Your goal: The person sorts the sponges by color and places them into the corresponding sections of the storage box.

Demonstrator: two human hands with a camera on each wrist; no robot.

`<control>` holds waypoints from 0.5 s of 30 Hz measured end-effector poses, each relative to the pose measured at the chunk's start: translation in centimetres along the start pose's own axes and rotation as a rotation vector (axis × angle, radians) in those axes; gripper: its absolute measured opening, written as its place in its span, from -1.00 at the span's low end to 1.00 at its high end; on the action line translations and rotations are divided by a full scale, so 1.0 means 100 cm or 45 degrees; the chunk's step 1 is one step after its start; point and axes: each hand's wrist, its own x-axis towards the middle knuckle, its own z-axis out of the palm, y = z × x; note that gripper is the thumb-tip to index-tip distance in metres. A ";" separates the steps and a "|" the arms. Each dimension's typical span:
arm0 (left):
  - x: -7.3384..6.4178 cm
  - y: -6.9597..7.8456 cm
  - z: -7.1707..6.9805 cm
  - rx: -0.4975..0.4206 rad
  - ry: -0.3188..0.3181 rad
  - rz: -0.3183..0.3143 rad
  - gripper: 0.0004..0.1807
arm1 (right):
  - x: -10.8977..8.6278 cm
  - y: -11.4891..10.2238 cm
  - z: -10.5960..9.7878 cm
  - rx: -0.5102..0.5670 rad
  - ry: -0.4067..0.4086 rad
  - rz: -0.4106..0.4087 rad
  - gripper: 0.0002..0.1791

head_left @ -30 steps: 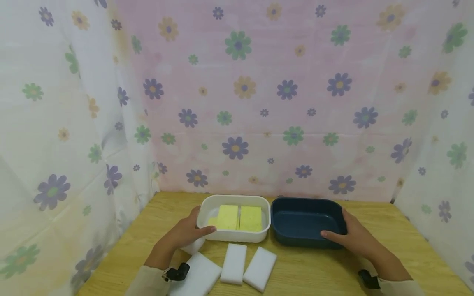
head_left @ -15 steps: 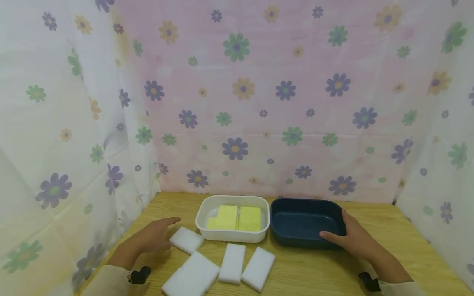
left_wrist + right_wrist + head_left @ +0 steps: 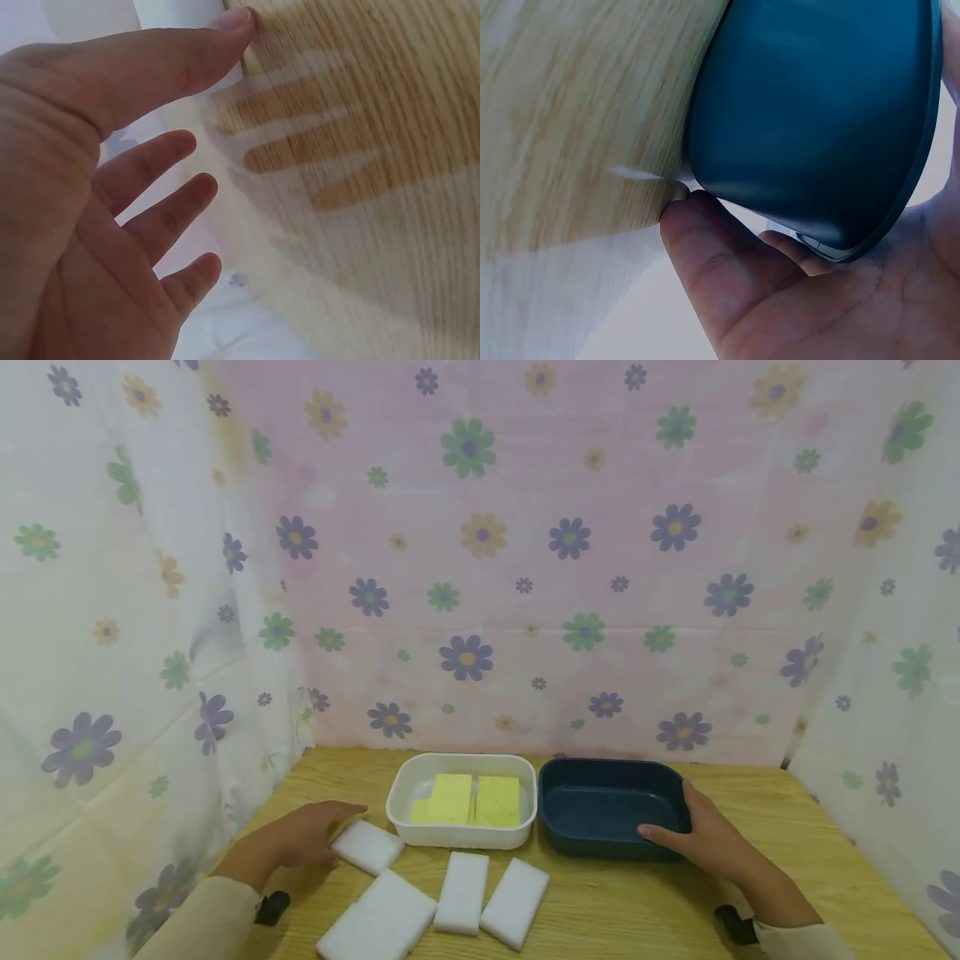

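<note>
The right hand [image 3: 703, 833] grips the right end of the blue tub [image 3: 600, 810], which stands on the table [image 3: 615, 914] just right of the white tub [image 3: 461, 838] and its yellow blocks [image 3: 498, 800]. The left hand [image 3: 303, 837] is released, fingers loosely extended, just left of a white block [image 3: 368, 847], though whether it touches that is hard to tell. More white blocks [image 3: 462, 893] lie on the near side.

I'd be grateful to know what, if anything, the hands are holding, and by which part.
The right hand grips the dark blue rectangular container by its rounded right-hand end. The left hand holds nothing.
</note>
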 end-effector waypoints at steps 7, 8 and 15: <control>0.002 -0.005 0.002 0.046 0.008 0.001 -0.30 | 0.000 -0.001 0.000 -0.007 -0.001 0.016 0.45; 0.002 -0.006 0.002 0.050 0.008 -0.003 -0.31 | 0.000 0.000 0.000 -0.009 -0.001 0.020 0.45; -0.004 -0.009 -0.004 0.099 -0.009 -0.057 -0.30 | 0.002 0.001 0.002 0.008 -0.004 0.039 0.45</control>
